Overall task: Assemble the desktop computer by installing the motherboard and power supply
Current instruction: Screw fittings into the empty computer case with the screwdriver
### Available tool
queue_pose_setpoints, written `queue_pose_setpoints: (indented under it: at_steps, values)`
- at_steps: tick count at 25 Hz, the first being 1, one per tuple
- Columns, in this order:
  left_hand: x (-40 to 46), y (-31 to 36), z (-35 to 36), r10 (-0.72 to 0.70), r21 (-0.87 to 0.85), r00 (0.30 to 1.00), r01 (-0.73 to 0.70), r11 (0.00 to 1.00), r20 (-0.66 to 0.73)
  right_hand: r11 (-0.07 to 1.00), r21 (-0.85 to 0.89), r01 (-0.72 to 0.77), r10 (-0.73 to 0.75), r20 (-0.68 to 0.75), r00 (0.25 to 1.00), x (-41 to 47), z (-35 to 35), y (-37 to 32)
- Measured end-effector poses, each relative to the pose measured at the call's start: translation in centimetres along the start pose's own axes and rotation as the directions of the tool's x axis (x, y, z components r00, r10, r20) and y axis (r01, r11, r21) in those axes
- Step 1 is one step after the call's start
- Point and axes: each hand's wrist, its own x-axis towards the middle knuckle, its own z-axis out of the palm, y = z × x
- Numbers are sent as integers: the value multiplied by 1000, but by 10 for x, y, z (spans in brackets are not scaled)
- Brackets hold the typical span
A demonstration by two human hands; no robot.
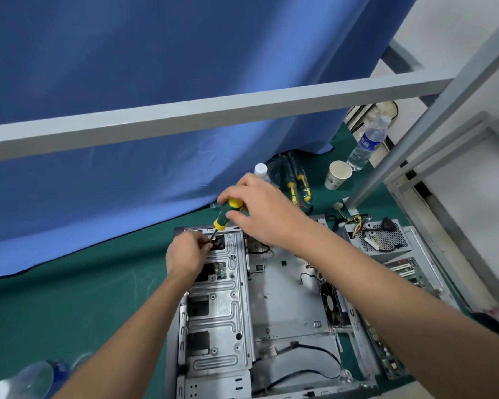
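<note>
Prep step, judging by empty case (285,306): right hand (267,210) clamped on screwdriver (224,216), left hand (186,254) pinching at its tip, case's 11 o'clock corner. PSU (382,237), mobo (406,270) waiting at 2 o'clock. Next: keep tip seated, turn straight.

Power supply (382,237) — right of case (285,300)

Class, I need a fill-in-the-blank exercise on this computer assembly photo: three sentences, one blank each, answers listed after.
1. The right hand grips a green and yellow ____.
2. The paper cup stands on a ____ mat.
3. The power supply lies ____ the computer case.

Answers: screwdriver; green; outside
</note>
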Motion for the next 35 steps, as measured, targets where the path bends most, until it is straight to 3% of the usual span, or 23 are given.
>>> queue_pose_setpoints:
  at_steps: [6, 15, 22, 30, 35]
  values:
    - [9, 5, 13, -109, -57, 994, 107, 993, -26, 991, -108, 84, -72, 110, 991, 18, 0, -7]
    - [9, 7, 21, -157, -26, 985, 156, 987, -76, 958, -192, 213, -182, 165, 969, 42, 4, -4]
    - [8, 8, 21, -146, -11, 985, 146, 989, -95, 824, -381, 420, -307, 323, 895, 49, 4, -24]
    - [2, 7, 19, -84, -18, 993, 83, 996, -86, 833, -465, 300, -193, 263, 945, 50, 7, -39]
    - [-3, 2, 21, -73, -130, 994, 63, 990, -77, 831, -481, 281, -170, 261, 950, 48, 7, -33]
